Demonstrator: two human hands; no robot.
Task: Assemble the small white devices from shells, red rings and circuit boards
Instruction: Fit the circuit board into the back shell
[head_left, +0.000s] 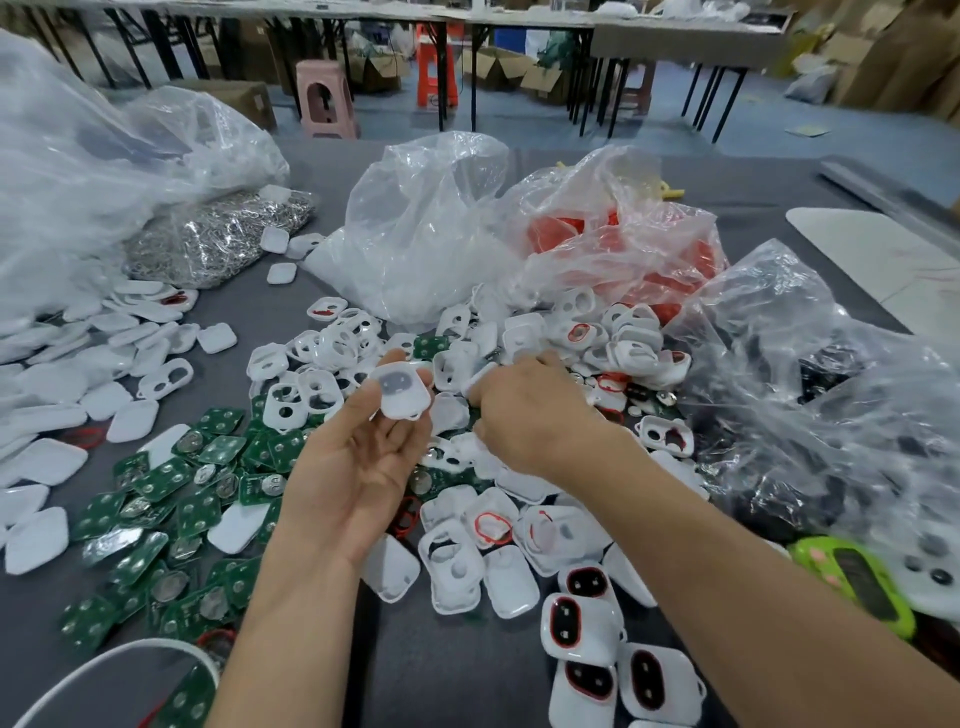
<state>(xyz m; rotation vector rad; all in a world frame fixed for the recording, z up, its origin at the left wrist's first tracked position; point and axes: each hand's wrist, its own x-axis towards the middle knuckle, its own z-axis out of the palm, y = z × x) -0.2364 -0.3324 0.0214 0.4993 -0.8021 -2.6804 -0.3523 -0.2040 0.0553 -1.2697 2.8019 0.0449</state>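
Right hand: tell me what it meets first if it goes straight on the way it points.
The right hand points forward and slightly left, fingertips low in the heap of open white shells. Those shells come first; the clear bag lies beyond, though depth is hard to judge.

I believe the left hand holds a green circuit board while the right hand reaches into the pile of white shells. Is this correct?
Not quite. The head view shows the left hand holding a white shell, not a green circuit board. The right hand does reach into the pile of white shells.
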